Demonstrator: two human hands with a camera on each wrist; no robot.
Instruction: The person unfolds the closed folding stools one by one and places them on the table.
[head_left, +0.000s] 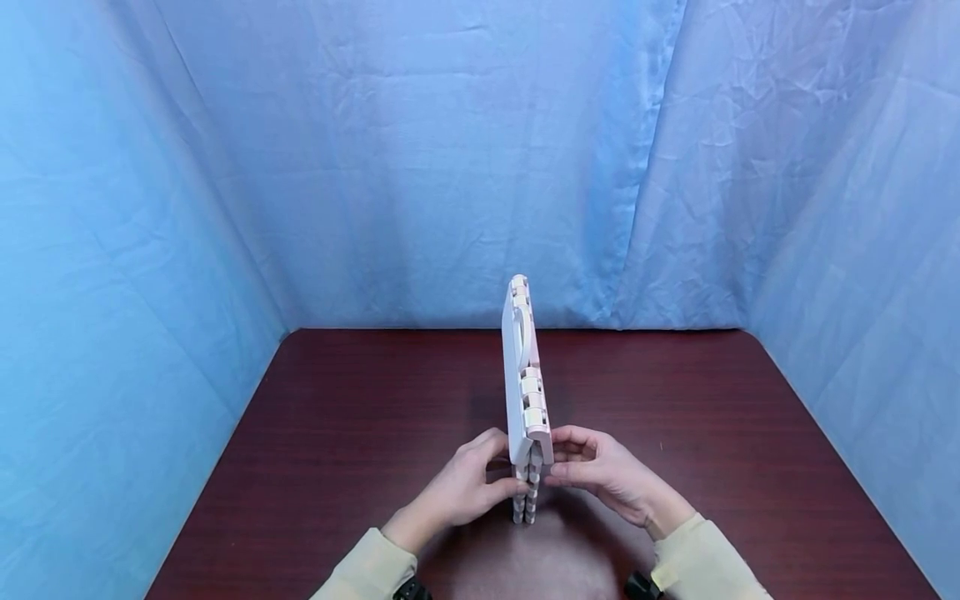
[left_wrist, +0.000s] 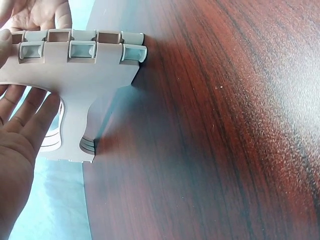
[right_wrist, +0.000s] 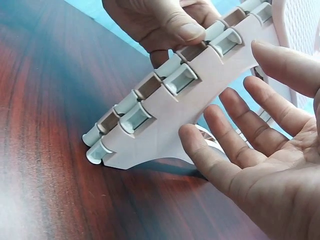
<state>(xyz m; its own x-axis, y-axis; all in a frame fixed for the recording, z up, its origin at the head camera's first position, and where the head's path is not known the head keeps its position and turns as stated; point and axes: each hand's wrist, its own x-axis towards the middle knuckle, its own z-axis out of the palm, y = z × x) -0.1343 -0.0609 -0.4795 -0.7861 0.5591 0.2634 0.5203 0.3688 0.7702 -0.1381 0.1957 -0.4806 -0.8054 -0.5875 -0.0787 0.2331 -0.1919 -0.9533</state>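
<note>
A folded pale plastic step stool (head_left: pixel 513 383) stands on edge on the table, with a carrying handle (head_left: pixel 524 337) along its upper edge. Its folded legs (left_wrist: pixel 75 107) hang below the top panels, joined by a row of knuckle hinges (right_wrist: pixel 135 117). My left hand (head_left: pixel 467 485) grips the legs from the left: the thumb presses on the hinged edge, while the fingers reach behind a leg panel. On the right side, my right hand (head_left: pixel 607 473) is held with loosely bent fingers close to the leg panel. Whether its fingertips touch is hard to tell.
The dark red wood-grain table (head_left: pixel 360 400) has rounded far corners. Light blue curtains (head_left: pixel 465 167) enclose it at the back and on both sides. Dark straps with small devices show at both wrists near the bottom of the head view.
</note>
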